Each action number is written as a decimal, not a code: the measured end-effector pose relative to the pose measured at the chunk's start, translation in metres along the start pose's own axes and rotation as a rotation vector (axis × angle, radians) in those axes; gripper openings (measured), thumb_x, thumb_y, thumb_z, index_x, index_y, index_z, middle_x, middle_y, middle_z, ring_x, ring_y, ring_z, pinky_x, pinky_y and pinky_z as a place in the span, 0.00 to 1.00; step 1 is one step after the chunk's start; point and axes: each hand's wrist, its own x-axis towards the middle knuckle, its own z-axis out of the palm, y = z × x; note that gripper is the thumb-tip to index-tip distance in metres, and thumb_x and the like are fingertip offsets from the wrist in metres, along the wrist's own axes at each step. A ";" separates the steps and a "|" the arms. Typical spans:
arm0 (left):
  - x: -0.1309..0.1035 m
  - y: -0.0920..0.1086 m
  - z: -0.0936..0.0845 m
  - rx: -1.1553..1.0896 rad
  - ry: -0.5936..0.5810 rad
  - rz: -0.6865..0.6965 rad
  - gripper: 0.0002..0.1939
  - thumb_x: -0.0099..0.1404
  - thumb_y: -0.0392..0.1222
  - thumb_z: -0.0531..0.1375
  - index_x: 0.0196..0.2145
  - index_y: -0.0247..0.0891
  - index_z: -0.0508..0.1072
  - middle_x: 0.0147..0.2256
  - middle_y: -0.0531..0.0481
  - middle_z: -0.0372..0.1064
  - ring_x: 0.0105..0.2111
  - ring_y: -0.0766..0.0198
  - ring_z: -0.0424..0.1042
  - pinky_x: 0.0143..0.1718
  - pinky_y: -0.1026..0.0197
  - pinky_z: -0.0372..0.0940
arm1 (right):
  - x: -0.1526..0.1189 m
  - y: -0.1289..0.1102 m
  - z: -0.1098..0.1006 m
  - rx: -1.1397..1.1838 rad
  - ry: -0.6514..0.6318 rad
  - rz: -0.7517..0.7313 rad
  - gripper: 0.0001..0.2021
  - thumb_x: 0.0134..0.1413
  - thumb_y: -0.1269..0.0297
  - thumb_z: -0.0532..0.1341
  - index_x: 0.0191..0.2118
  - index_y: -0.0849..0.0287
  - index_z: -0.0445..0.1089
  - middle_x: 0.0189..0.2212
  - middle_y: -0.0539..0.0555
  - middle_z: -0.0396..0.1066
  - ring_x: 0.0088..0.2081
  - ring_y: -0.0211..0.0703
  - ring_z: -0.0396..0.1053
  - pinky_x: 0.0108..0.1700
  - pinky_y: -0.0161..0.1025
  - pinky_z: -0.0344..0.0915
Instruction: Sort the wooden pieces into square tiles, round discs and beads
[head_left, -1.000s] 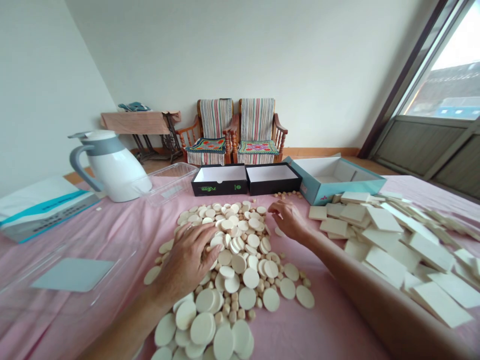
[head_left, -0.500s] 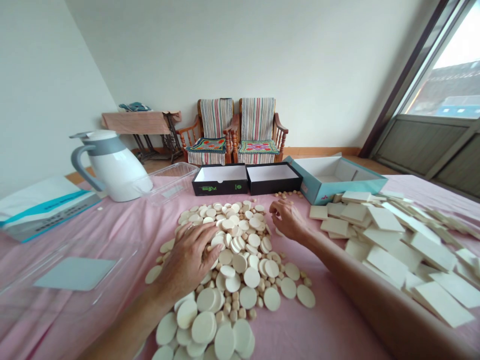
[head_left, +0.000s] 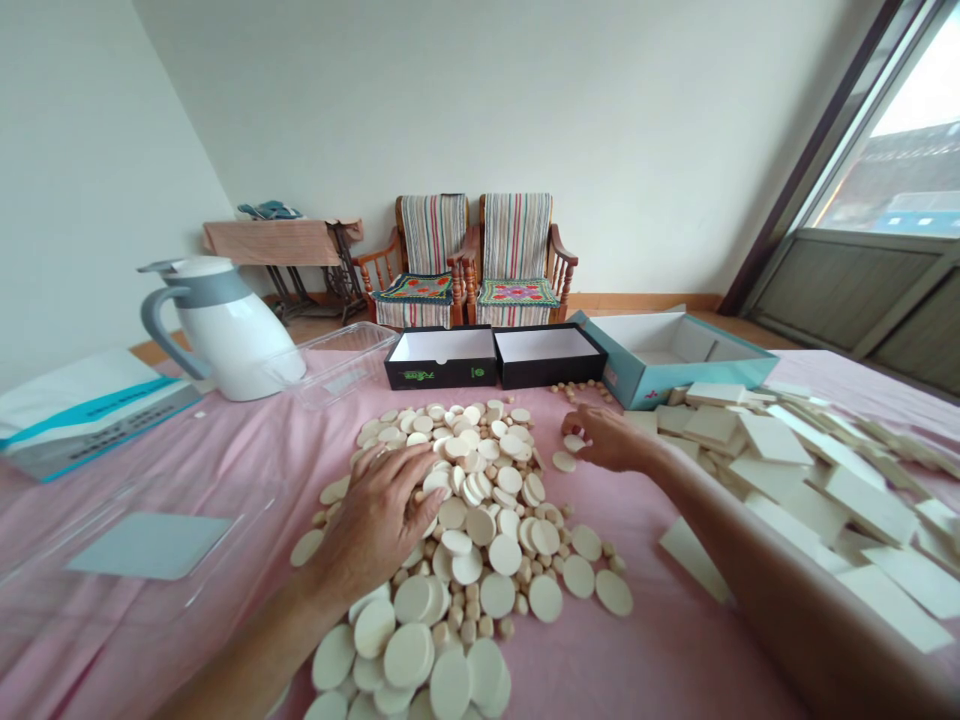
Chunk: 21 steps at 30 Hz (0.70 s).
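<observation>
A pile of round pale wooden discs [head_left: 505, 554], mixed with small wooden beads [head_left: 469, 628], spreads over the pink cloth in front of me. My left hand [head_left: 386, 500] lies over the left side of the pile, palm down, fingers stretched out and touching discs. To the right of the pile, my right hand [head_left: 611, 440] has curled fingers, with a small wooden disc [head_left: 574, 442] at the fingertips. Just below it another disc [head_left: 564, 461] lies flat on the cloth. The far fingers of the right hand are partly hidden.
Two black open boxes [head_left: 441, 374] and a light-blue box [head_left: 637, 385] stand behind the pile. Square wooden tiles [head_left: 780, 440] are heaped at right. A white jug [head_left: 232, 340], clear plastic trays [head_left: 345, 365] and a white-and-blue package [head_left: 97, 410] stand at left.
My right hand has moved right, away from the pile's edge, and a disc now shows at its fingertips. A square tile beside my forearm has become visible. My left hand has stayed put.
</observation>
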 end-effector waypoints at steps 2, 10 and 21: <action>0.000 0.000 0.000 0.001 0.001 -0.001 0.16 0.67 0.44 0.53 0.50 0.39 0.68 0.50 0.44 0.69 0.50 0.54 0.67 0.54 0.46 0.59 | -0.001 -0.001 -0.001 -0.017 -0.004 -0.023 0.12 0.43 0.72 0.62 0.38 0.60 0.72 0.37 0.57 0.73 0.39 0.46 0.68 0.39 0.36 0.59; 0.000 0.002 -0.003 0.048 0.054 0.050 0.15 0.66 0.43 0.54 0.49 0.39 0.68 0.49 0.45 0.71 0.51 0.55 0.68 0.57 0.46 0.55 | -0.008 -0.022 -0.019 0.025 -0.077 -0.039 0.12 0.42 0.73 0.61 0.38 0.61 0.70 0.35 0.56 0.70 0.34 0.42 0.67 0.36 0.35 0.58; 0.000 0.001 -0.007 0.020 0.170 0.072 0.10 0.65 0.42 0.56 0.43 0.39 0.71 0.42 0.47 0.74 0.45 0.57 0.72 0.55 0.48 0.59 | -0.009 -0.034 -0.020 -0.027 -0.137 -0.047 0.12 0.42 0.71 0.61 0.37 0.62 0.68 0.38 0.60 0.70 0.40 0.48 0.66 0.41 0.38 0.59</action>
